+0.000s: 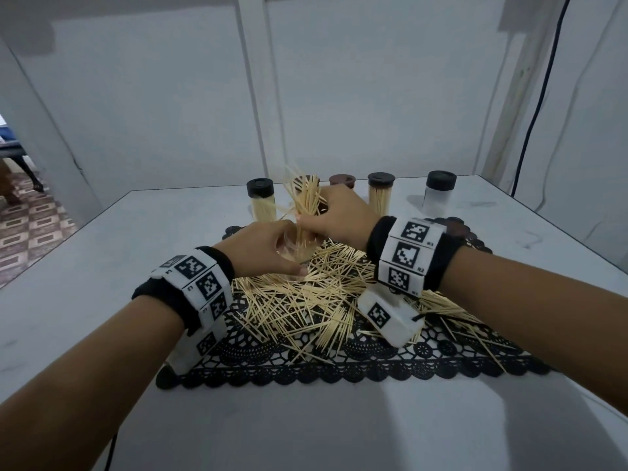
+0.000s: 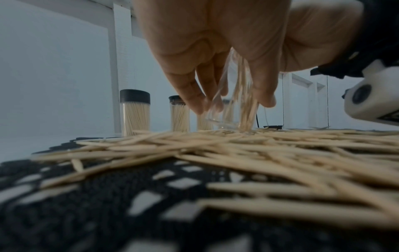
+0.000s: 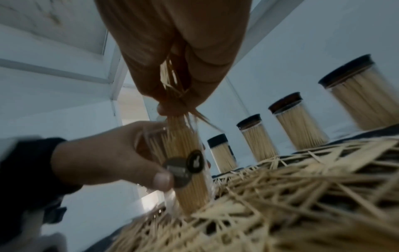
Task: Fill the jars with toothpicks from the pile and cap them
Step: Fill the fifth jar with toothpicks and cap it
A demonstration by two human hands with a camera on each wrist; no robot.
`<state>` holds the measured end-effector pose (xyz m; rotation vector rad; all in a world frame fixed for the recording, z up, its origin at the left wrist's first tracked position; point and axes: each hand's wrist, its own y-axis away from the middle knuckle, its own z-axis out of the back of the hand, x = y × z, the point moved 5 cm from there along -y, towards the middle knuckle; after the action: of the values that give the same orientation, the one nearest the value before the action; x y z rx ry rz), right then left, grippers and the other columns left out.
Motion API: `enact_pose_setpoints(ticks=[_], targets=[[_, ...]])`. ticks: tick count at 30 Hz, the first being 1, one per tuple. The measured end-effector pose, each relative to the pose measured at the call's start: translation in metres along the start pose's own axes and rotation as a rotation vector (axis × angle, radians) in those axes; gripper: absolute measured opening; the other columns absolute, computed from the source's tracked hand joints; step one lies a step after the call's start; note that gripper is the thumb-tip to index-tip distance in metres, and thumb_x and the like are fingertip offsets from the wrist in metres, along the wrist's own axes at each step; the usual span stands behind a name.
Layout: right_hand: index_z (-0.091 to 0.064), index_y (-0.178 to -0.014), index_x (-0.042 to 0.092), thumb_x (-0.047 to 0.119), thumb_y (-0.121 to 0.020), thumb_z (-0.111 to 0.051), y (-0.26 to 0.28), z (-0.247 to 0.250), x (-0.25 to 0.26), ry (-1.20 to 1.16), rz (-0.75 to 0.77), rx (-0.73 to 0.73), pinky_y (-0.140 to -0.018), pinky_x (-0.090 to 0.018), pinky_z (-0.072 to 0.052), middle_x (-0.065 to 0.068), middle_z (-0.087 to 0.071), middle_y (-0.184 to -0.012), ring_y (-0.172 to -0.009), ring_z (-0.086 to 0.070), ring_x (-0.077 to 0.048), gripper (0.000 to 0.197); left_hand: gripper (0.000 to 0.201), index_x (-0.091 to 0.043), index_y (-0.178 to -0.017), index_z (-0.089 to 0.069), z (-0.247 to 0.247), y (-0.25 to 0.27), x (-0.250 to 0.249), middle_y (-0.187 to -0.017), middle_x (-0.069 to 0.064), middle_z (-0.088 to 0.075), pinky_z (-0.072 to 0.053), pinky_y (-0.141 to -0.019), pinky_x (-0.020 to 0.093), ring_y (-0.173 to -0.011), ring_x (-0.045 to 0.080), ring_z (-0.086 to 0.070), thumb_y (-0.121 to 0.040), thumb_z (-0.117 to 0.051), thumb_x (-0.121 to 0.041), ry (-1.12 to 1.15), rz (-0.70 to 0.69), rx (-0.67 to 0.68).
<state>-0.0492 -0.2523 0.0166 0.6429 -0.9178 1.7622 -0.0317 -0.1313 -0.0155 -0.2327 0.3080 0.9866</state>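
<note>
Hands — left (image 1: 261,248) round one open jar (image 3: 185,163), right (image 1: 339,215) pinching toothpick bundle (image 1: 304,198) — five capped jars (image 1: 260,200) behind.

Your head camera looks down from above the toothpick pile (image 1: 306,300). Both wrist cameras sit low beside it, sharing the clear jar (image 3: 183,162).

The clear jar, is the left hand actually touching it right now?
Touching. The right wrist view shows the left hand wrapped round the clear jar, thumb pressed on its wall; the head view agrees, with the fingers curled round the jar.
</note>
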Motion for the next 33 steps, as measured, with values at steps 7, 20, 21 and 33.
enact_pose_setpoints(ticks=[7, 20, 21, 33], targets=[[-0.058, -0.07, 0.009, 0.02, -0.087, -0.06, 0.005, -0.006, -0.003, 0.293, 0.095, 0.074, -0.064, -0.026, -0.038, -0.003, -0.054, -0.073, -0.079, -0.054, -0.023, 0.021, 0.042, -0.025, -0.108, -0.054, 0.002, 0.0, -0.008, -0.097, -0.007, -0.06, -0.036, -0.065, 0.004, -0.085, 0.011, -0.055, -0.074, -0.076, -0.037, 0.001, -0.041, -0.005], [-0.068, -0.104, 0.019, 0.042, -0.086, -0.059, 0.011, 0.0, -0.002, 0.571, 0.154, 0.061, -0.079, -0.027, -0.034, -0.004, -0.054, -0.104, -0.095, -0.046, -0.015, 0.03, 0.048, -0.013, -0.109, -0.056, 0.001, 0.0, -0.006, -0.101, 0.003, -0.059, -0.035, -0.063, 0.007, -0.088, 0.015, -0.053, -0.074, -0.075, -0.039, -0.031, -0.028, -0.005], [-0.068, -0.103, 0.021, 0.044, -0.086, -0.058, 0.012, 0.0, -0.003, 0.605, 0.142, 0.045, -0.084, -0.032, -0.037, -0.005, -0.053, -0.106, -0.099, -0.046, -0.018, 0.031, 0.049, -0.013, -0.111, -0.056, 0.001, 0.0, -0.005, -0.104, 0.003, -0.06, -0.034, -0.063, 0.007, -0.091, 0.016, -0.054, -0.074, -0.076, -0.039, -0.029, -0.028, -0.007], [-0.052, -0.064, 0.018, 0.027, -0.087, -0.062, 0.013, -0.003, 0.0, 0.4, 0.124, 0.011, -0.05, -0.012, -0.03, 0.013, -0.04, -0.059, -0.054, -0.036, 0.0, 0.027, 0.048, -0.018, -0.111, -0.059, 0.0, 0.0, -0.005, -0.105, 0.0, -0.062, -0.045, -0.083, 0.025, -0.095, 0.016, -0.057, -0.071, -0.079, -0.036, 0.041, -0.064, -0.006]])
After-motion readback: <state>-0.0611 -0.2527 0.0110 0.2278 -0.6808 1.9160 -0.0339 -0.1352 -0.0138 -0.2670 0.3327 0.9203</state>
